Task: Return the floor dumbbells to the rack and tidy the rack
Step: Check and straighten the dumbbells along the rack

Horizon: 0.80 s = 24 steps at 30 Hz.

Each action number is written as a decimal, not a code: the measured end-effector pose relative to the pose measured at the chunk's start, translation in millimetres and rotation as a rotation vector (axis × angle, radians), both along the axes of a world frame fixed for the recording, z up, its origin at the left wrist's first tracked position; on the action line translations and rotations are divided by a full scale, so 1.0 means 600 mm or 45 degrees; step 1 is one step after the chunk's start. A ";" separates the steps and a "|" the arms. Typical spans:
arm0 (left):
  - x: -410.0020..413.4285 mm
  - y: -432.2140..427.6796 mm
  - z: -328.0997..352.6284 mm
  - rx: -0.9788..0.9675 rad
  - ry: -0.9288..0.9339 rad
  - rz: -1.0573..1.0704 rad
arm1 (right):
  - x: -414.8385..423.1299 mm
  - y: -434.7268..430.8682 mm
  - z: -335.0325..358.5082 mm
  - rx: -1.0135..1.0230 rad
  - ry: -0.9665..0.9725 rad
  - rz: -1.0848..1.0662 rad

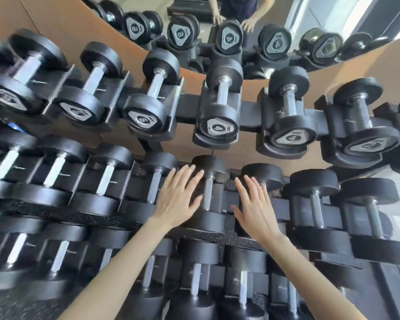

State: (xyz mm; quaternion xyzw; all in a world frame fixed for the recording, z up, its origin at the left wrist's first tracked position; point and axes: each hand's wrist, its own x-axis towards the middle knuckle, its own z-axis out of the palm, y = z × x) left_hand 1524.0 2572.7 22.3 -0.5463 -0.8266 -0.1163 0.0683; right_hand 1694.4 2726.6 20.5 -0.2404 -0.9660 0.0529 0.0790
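Between the two hands: middle-tier dumbbell (207,192), seated in its cradle, handle pointing away from the person. Its near head sits between the wrists, its far head just past the fingertips.

Left hand (178,195) is flat, fingers straight and spread, gripping nothing. It sits at the dumbbell's left side; contact unclear. Right hand (255,204) is the same: spread flat, nothing held, overlapping the next dumbbell (262,179) on its right.

Progress, my read: late stage.
- Neither hand carries a weight.
- Every cradle I can see on the rack (187,107) is filled, on all three tiers.
- No loose dumbbell shows on the floor patch (7,306) below-left of the left forearm. That corner is blurred, though, and most of the floor is out of view.
- Likely left to do: square up this dumbbell, then check the order.
- Weight marks on the middle and bottom tiers aren't readable from here, so sorting can't be verified there.

Above the fingertips is the top tier. A top-tier dumbbell marked 4 (217,129) sits straight ahead. Another 4 is up-right of the right hand, and what looks like a 5 is up-left of the left hand. Beyond that is a mirror (194,5) reflecting the same row and both arms.

Obstructions: neighbours sit tight on either side, so there is little finger room round the heads. The top-tier cradles overhang the reach.
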 end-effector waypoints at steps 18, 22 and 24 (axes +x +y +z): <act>-0.123 0.017 0.046 0.088 0.067 -0.113 | -0.120 0.044 0.078 0.103 0.030 -0.018; -0.152 0.085 0.080 0.158 0.094 -0.186 | -0.161 0.107 0.087 0.039 0.072 -0.074; -0.167 0.128 0.096 0.181 0.115 -0.217 | -0.184 0.140 0.088 -0.005 0.114 -0.115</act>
